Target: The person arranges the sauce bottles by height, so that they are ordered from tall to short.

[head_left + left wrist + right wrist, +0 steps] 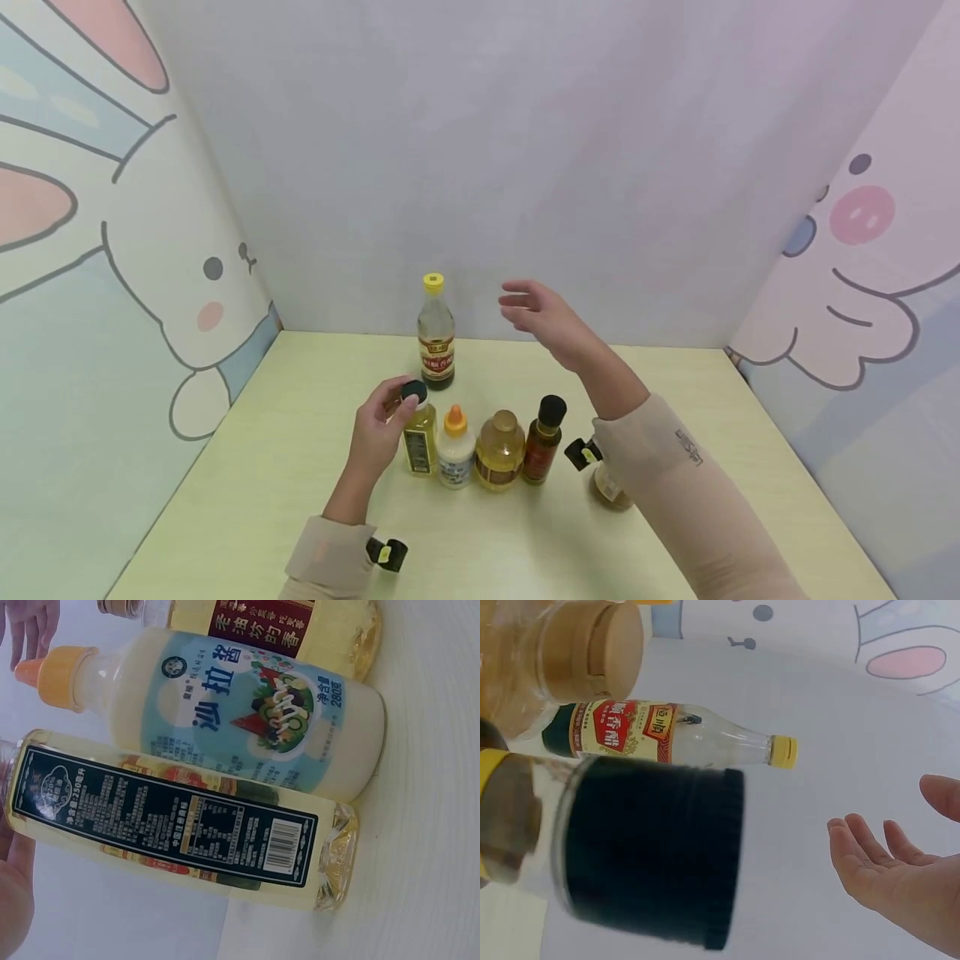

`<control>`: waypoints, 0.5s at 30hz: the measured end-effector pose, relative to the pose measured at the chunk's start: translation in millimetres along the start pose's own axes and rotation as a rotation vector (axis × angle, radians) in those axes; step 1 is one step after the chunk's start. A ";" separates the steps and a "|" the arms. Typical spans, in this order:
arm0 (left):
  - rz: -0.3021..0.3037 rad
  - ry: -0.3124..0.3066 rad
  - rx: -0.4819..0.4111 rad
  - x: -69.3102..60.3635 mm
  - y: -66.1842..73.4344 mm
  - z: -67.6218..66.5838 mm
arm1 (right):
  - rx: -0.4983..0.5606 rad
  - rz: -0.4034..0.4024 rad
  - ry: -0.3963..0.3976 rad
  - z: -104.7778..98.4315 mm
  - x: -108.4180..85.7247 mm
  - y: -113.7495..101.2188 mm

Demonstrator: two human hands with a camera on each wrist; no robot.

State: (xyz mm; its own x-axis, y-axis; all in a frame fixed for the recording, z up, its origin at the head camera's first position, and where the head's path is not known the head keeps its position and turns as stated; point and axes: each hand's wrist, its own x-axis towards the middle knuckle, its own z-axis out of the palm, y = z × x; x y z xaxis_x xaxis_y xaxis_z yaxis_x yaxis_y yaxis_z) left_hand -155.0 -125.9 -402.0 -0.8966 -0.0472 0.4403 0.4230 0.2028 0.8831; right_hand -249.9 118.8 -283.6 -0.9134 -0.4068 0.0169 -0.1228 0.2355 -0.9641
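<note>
My left hand point(378, 423) grips a squarish bottle of yellow oil point(420, 443) near its dark cap, with thumb and fingers around the top. The bottle stands upright at the left end of a row, and its dark back label shows in the left wrist view. Right beside it stands a white salad dressing bottle point(247, 712) with an orange nozzle cap. My right hand point(551, 321) is raised in the air over the back of the table, fingers loosely extended, holding nothing. Left of that hand, farther back, stands a vinegar bottle point(437, 342) with a yellow cap.
A rounded golden oil bottle point(500, 458) and a dark bottle with a black cap point(541, 450) continue the row. A jar point(611, 490) is partly hidden under the right sleeve. Cartoon-printed panels point(202, 292) flank the pale table point(247, 500), with a plain back wall point(480, 167).
</note>
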 end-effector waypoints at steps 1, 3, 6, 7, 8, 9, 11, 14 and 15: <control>0.001 0.001 -0.001 0.3 0.1 -0.3 | -0.003 -0.008 -0.001 -0.8 -2.6 1.1; 0.002 0.002 -0.003 0.6 0.2 -1.1 | -0.009 -0.016 -0.004 -2.2 -6.8 4.2; -0.001 0.001 -0.004 0.3 0.2 -1.9 | -0.017 -0.019 -0.006 -4.7 -13.4 9.7; -0.003 0.001 -0.005 0.0 0.1 -2.2 | -0.022 -0.022 -0.006 -5.7 -15.9 11.5; -0.004 0.000 -0.004 -0.4 0.0 -2.4 | -0.022 -0.023 -0.006 -6.8 -18.3 13.3; -0.006 0.001 -0.002 -0.9 -0.1 -2.5 | -0.020 -0.026 -0.006 -8.0 -20.9 15.2; -0.006 0.004 0.000 -1.9 -0.3 -2.6 | -0.017 -0.036 -0.006 -10.5 -26.3 18.7; -0.001 0.012 -0.001 -3.0 -0.7 -2.7 | -0.016 -0.048 -0.001 -13.4 -34.7 23.6; 0.002 0.014 -0.002 -3.3 -0.7 -2.8 | -0.019 -0.050 0.000 -14.4 -37.4 25.5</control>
State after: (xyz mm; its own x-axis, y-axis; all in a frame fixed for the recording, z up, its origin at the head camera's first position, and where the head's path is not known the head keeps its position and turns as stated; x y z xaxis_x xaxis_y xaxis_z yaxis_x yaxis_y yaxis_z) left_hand -152.0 -128.6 -403.7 -0.8938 -0.0608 0.4442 0.4249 0.2013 0.8826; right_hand -224.5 152.7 -305.0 -0.9057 -0.4189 0.0647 -0.1756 0.2318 -0.9568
